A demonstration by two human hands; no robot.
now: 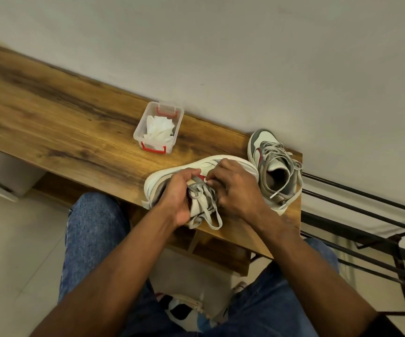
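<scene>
Two hands are working on one shoe (221, 158), which is lying on its side at the near edge of the table (62, 122), sole turned away from the person and opening facing the lap. The step in hand looks to be work on the lace (200, 192) at the upper eyelets. Whether it is being loosened or threaded cannot be told, though the slack loop hanging over the table edge suggests loosening.

The left hand (175, 190) is gripping the upper, fingers curled round the tongue and collar and bracing the shoe against the pull. The right hand (235, 188) is pinching the lace between thumb and forefinger beside the red patch, the other fingers bent close over the side of the shoe. Neither hand is spread.

The next move is probably calling for a short pull along the eyelet's line while the left hand is holding the shoe firm so it does not slide off the edge. After that the right hand would be re-pinching at the next crossing.

A second shoe (262, 142) is standing upright just to the right, its laces loose. Farther back, a clear box (154, 147) is holding white tissue (158, 128).
</scene>
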